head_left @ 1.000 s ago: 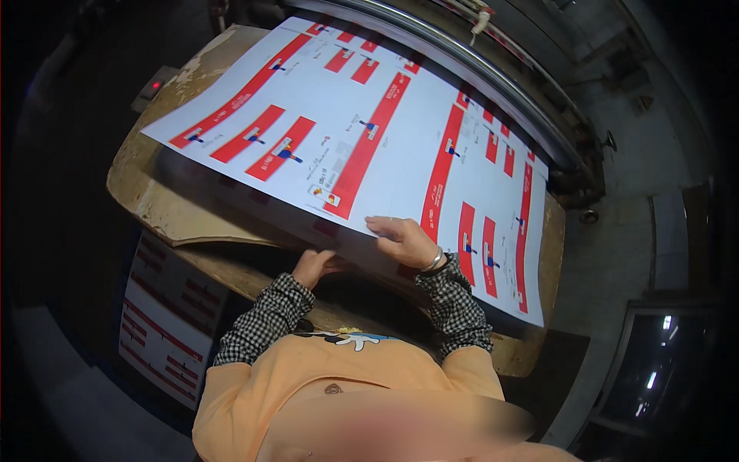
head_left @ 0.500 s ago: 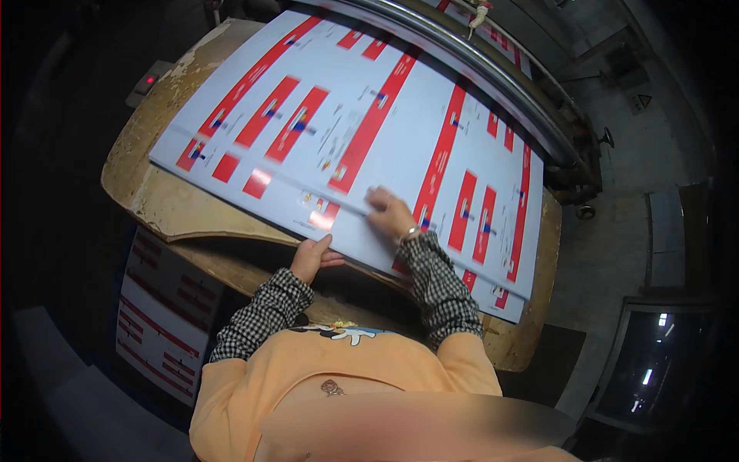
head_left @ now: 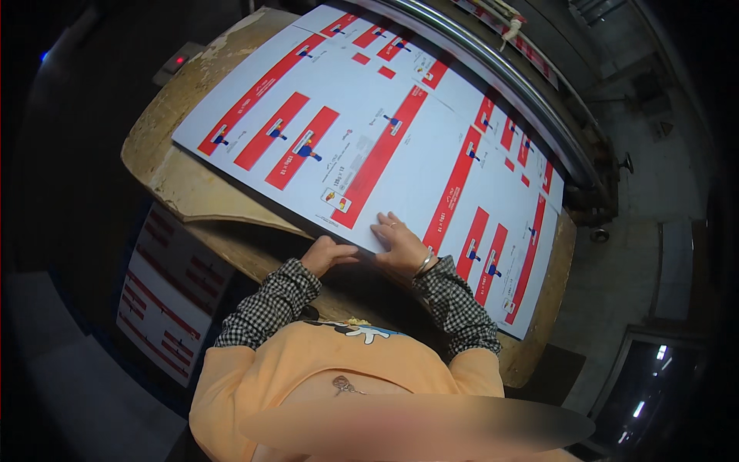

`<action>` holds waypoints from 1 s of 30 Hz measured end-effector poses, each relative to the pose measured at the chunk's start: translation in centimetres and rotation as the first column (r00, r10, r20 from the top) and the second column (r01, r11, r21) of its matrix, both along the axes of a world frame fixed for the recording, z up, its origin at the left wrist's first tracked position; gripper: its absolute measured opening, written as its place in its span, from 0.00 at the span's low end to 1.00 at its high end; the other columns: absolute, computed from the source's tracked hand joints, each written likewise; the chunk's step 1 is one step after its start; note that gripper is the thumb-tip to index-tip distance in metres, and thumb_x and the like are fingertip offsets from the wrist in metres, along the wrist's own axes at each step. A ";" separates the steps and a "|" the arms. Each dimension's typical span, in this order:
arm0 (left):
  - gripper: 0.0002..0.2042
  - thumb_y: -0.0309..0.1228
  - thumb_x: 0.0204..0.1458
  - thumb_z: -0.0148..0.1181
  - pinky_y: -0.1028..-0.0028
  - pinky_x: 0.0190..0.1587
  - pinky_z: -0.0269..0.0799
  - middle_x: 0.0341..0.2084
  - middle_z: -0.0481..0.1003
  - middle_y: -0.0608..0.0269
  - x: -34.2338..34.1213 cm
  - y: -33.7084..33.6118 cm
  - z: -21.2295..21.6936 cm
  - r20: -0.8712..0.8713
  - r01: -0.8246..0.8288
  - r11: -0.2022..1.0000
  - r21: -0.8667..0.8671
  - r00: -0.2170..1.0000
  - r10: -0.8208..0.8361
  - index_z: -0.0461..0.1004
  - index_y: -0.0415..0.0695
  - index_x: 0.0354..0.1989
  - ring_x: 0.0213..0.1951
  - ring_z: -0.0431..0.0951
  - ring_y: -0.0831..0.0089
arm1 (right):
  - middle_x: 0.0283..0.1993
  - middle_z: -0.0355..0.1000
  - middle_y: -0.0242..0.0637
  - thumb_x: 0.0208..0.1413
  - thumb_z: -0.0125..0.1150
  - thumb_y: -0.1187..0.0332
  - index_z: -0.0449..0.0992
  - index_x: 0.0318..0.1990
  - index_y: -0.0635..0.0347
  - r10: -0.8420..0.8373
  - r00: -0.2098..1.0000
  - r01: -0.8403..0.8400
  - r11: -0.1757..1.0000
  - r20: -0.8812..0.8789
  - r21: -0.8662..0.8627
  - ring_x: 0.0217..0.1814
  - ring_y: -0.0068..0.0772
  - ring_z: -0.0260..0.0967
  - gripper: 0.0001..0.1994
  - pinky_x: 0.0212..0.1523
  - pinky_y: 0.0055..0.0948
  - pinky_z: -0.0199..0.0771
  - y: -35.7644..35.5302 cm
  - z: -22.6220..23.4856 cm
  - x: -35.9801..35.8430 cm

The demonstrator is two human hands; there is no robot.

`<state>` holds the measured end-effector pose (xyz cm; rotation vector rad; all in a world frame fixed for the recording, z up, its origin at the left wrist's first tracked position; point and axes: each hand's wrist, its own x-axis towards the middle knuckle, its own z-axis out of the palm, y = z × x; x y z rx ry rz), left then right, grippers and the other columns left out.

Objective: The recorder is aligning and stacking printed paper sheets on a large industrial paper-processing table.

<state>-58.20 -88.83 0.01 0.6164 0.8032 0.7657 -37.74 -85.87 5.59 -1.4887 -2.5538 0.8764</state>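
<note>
A large white printed sheet with red bands lies on a worn wooden board, its far side under a metal roller. Further sheets may lie beneath it; I cannot count them. At the near edge my left hand is closed, its fingers pinching at the sheet's edge; part of the grip is hidden. Just to its right, my right hand rests on top of the sheet by the same edge. Its fingers are stretched out over the surface, holding nothing.
The metal roller crosses the far side of the board, with a hand wheel at its right end. On the lower left lies another red-and-white printed sheet. A small box with a red light sits left of the board.
The upper sheet has come nearer, and its front edge now covers the strip of sheet below. My right hand has moved down to the near edge, close beside my left hand.
</note>
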 end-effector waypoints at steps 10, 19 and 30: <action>0.17 0.25 0.51 0.36 0.62 0.43 0.73 0.40 0.70 0.46 0.0 -0.1 -3.2 -0.117 -0.099 0.989 -0.111 0.989 0.086 0.61 0.26 0.46 0.41 0.74 0.57 | 0.50 0.67 0.48 0.39 0.56 0.73 0.72 0.41 0.66 -0.145 0.887 0.131 0.989 -0.438 -0.063 0.57 0.43 0.60 0.17 0.55 0.31 0.62 -0.3 0.2 -0.1; 0.16 0.33 0.55 0.46 0.69 0.35 0.77 0.33 0.72 0.49 -0.3 -0.6 -2.2 -0.033 -0.151 0.978 -0.145 0.989 0.147 0.65 0.27 0.37 0.33 0.76 0.63 | 0.51 0.65 0.50 0.39 0.59 0.69 0.71 0.42 0.68 -0.352 0.862 0.367 0.930 -0.365 -0.032 0.59 0.42 0.58 0.19 0.56 0.30 0.59 3.4 -4.5 0.5; 0.13 0.28 0.52 0.47 0.72 0.38 0.76 0.34 0.72 0.50 -0.1 -0.2 -0.8 -0.037 -0.106 0.987 -0.121 0.994 0.102 0.65 0.28 0.40 0.34 0.76 0.67 | 0.64 0.41 0.56 0.32 0.67 0.52 0.53 0.60 0.59 -0.088 0.988 0.067 0.984 0.126 0.168 0.66 0.64 0.32 0.45 0.61 0.54 0.37 -1.5 -3.4 -2.9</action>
